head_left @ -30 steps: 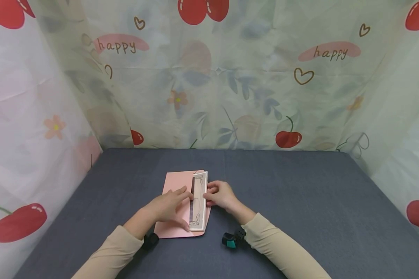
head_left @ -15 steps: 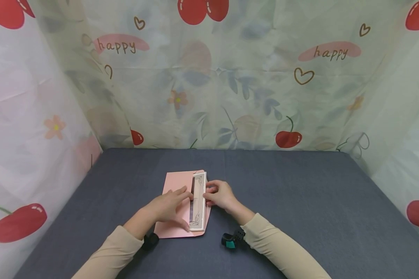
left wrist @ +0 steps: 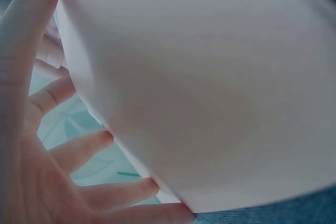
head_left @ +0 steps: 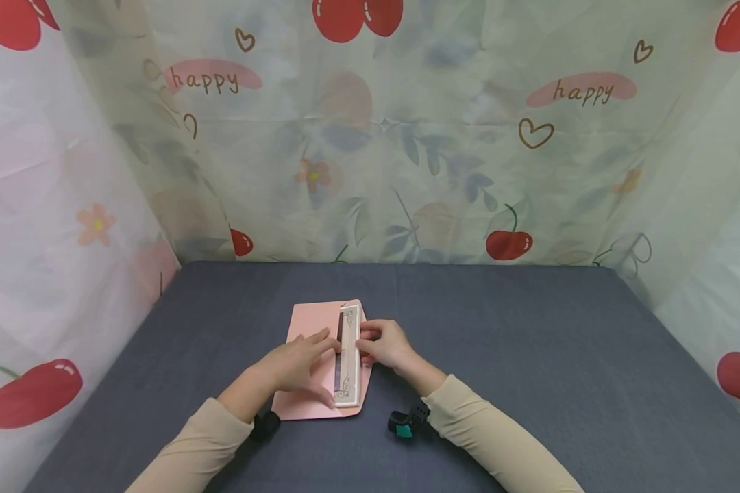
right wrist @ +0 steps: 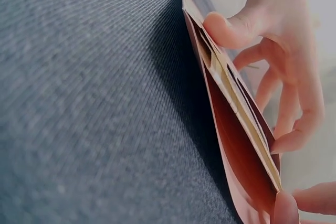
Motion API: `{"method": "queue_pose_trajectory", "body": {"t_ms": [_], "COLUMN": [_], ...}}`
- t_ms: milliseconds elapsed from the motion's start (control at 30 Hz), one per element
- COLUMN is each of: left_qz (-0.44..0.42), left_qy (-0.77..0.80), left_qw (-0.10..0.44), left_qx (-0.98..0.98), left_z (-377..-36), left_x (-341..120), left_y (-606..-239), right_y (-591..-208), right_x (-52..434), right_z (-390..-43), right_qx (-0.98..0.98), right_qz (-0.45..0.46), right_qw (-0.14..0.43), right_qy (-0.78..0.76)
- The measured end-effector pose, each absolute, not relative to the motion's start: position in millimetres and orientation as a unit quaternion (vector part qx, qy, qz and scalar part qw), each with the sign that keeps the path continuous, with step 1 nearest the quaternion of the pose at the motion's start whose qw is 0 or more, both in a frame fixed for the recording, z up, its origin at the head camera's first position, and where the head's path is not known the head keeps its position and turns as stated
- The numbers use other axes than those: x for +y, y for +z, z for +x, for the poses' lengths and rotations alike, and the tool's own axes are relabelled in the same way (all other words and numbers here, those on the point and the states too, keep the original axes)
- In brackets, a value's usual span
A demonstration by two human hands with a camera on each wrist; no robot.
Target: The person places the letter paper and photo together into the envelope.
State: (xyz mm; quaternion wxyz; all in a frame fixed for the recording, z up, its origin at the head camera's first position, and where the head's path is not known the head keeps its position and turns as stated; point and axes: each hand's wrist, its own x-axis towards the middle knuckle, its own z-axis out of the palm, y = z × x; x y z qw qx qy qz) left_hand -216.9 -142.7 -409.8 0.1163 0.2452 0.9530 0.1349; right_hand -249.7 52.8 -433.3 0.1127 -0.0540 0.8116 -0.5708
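A pink envelope point(head_left: 314, 316) lies on the table with its open side to the right. Partly inside it is a white card point(head_left: 349, 363) with scroll patterns at its corners. My left hand point(head_left: 299, 361) rests on the envelope, fingers spread, with thumb and fingertips along the opening's edge. In the left wrist view those fingers touch the edge of the pale pink panel point(left wrist: 210, 87). My right hand point(head_left: 388, 344) pinches the card's outer long edge. The right wrist view shows its fingertips point(right wrist: 286, 211) at the card edge, above the envelope's flap point(right wrist: 227, 163).
The dark grey tabletop point(head_left: 518, 342) surrounds the envelope. Black wrist devices sit below both cuffs, the right device point(head_left: 401, 426) with a teal patch. A printed cloth point(head_left: 370, 157) stands behind the table and along both sides.
My right hand has moved slightly left, and the card has slid a little further into the envelope, so less of it shows. My left hand has stayed in place.
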Motion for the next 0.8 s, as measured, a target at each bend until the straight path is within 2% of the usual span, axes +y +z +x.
{"method": "queue_pose_trajectory", "body": {"t_ms": [800], "left_qz": [0.253], "left_qy": [0.143], "left_qw": [0.115], "left_qx": [0.95], "left_z": [-217.5], "left_x": [-143.7], "left_y": [-410.1], "right_y": [-429.5], "right_x": [45.6], "right_z": [-249.2], "right_qx": [0.814], "right_qz": [-0.059], "right_qw": [0.126], "right_qy": [-0.564]}}
